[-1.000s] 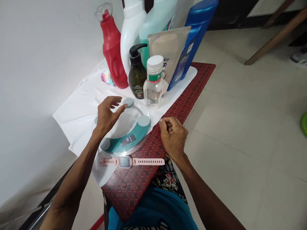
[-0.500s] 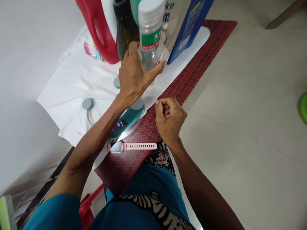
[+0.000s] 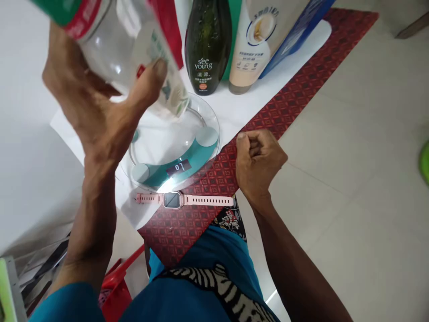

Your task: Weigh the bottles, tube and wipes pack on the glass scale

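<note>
My left hand (image 3: 97, 98) is wrapped round a clear plastic bottle (image 3: 114, 49) with a green and red label, held tilted in the air; its top is out of view. Below and to the right of it lies a round glass scale (image 3: 161, 147) with a teal band and a lit display. A pink-strapped smartwatch (image 3: 172, 200) is stretched out along the near side of the scale. My right hand (image 3: 259, 163) rests closed at the edge of the red patterned tabletop (image 3: 228, 167); whether its curled fingers hold anything is hidden.
Behind the scale stand a dark green "see young" bottle (image 3: 208, 49), a cream-coloured tube (image 3: 251, 53), a blue package (image 3: 284, 49) and a red container (image 3: 170, 31). White cloth (image 3: 231, 107) covers part of the table. A red plastic object (image 3: 117, 286) is below, at lower left.
My left hand has lifted the clear bottle from among the other bottles and brought it left and nearer to me. My right hand stays closed at the table edge.
</note>
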Demonstrator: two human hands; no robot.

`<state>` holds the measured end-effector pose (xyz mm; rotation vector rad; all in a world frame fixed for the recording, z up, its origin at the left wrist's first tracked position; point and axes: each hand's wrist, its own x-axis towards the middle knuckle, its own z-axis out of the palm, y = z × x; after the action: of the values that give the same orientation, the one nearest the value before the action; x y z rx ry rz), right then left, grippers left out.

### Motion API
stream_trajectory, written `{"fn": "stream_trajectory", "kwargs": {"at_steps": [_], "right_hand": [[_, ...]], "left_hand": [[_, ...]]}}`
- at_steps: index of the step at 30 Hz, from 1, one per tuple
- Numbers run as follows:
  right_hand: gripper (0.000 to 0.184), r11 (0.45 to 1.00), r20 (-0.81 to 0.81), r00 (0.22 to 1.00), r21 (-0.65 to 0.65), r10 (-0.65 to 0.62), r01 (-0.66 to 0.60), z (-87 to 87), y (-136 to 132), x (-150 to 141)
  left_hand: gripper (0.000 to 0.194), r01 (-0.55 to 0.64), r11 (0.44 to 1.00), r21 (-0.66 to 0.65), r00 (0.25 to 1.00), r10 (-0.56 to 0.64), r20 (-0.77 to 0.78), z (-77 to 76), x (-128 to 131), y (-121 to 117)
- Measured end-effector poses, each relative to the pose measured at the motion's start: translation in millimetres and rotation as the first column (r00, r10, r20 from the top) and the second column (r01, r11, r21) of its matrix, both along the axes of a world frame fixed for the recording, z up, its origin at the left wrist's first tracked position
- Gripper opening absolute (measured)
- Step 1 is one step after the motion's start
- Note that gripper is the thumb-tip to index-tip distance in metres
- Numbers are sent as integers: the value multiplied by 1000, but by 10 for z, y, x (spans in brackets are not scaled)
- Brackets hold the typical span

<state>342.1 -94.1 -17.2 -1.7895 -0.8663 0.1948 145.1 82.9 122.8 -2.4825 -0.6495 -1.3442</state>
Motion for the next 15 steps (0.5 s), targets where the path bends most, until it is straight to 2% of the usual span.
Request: {"fn": "stream_trajectory", "kwargs": {"at_steps": [1,3,6,8,10,15], "right_hand": [[26,1000,7,1000,-6,-2,2,-6,2,-2],[27,1000,20,1000,-16,-7,8,-13,7,-7],[25,1000,40,999,-6,-16,16,-6,14,-22],[24,1000,57,998,15,-26,25,8,16,-35],[24,999,68,997,28,-31,30,19,18,-47],[24,1000,70,997,13,-26,25,13,17,-54]], "left_hand": [[82,-22,1000,12,998,21,66,-19,-147,-36],[69,-88,995,-56,988,94,121,-73,-377,-175],[51,-133,968,-212,986,150,65,-152,-533,-425],[51,-87,944,-319,988,122,91,-191,-534,-540],[51,-79,894,-442,990,121,67,-222,-494,-597],[56,-128,860,-494,989,146,-2,-294,-398,-585]]}}
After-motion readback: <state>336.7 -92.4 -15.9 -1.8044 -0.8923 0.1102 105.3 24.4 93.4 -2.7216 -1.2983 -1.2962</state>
